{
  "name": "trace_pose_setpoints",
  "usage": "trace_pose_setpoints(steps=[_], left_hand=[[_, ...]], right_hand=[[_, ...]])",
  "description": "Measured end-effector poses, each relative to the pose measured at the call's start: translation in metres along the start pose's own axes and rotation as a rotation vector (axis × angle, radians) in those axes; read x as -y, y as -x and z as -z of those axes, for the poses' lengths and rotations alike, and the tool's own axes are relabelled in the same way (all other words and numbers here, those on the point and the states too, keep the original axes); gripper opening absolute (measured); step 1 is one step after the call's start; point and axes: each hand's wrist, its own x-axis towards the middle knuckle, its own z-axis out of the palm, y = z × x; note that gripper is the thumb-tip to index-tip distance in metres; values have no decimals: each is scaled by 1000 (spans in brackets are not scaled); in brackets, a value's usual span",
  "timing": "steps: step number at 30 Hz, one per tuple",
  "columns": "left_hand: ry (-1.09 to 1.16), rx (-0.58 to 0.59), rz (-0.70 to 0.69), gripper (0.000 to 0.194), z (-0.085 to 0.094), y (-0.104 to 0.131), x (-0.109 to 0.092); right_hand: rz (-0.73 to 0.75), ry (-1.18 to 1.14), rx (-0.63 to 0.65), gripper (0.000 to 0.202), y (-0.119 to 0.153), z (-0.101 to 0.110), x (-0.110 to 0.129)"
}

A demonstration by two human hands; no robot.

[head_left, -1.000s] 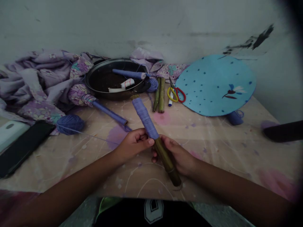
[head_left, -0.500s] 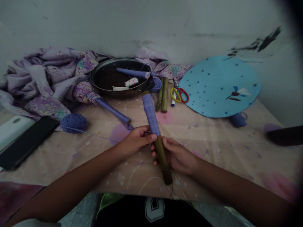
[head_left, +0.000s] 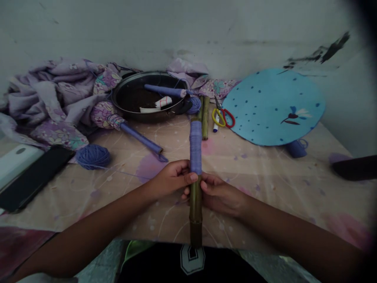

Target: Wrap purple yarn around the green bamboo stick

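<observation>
Both hands hold a bamboo stick (head_left: 196,204) upright in the view, its upper part wrapped in purple yarn (head_left: 195,147). My left hand (head_left: 176,179) has its thumb pressed on the stick at the lower edge of the wrapping. On the other side, my right hand (head_left: 219,192) grips the stick with its thumb at the side and fingers behind. A strand of yarn runs from a blue-purple ball (head_left: 93,157) on the left toward my left hand. Some fingertips are hidden behind the stick.
A dark pan (head_left: 126,112) holds another wrapped stick. Patterned cloth (head_left: 59,90) and a phone (head_left: 35,179) lie on the left. Behind the stick are bare bamboo pieces (head_left: 205,122), scissors (head_left: 224,118) and a marker. A blue dotted sheet (head_left: 265,110) leans at the right.
The stick has swung from a slant to nearly straight, its top moving right and its lower end moving left and nearer. The yarn ball has shifted slightly.
</observation>
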Motion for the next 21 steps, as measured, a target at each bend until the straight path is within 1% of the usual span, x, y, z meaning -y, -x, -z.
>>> trace_pose_setpoints(steps=[4,8,16,18,21], left_hand=[[-42,-19,-14,41,1,-3,2],[-64,-30,-30,45,2,-4,4],[-50,44,24,36,1,0,0],[-71,32,19,37,2,-1,-1],[-150,-27,-23,39,3,-3,-1]], right_hand=[[19,39,-26,43,1,-1,-2],[34,112,-100,42,0,-1,-5],[34,48,-40,48,-2,2,-6],[38,39,-46,47,-2,1,-6],[80,57,-90,47,-1,-3,-6]])
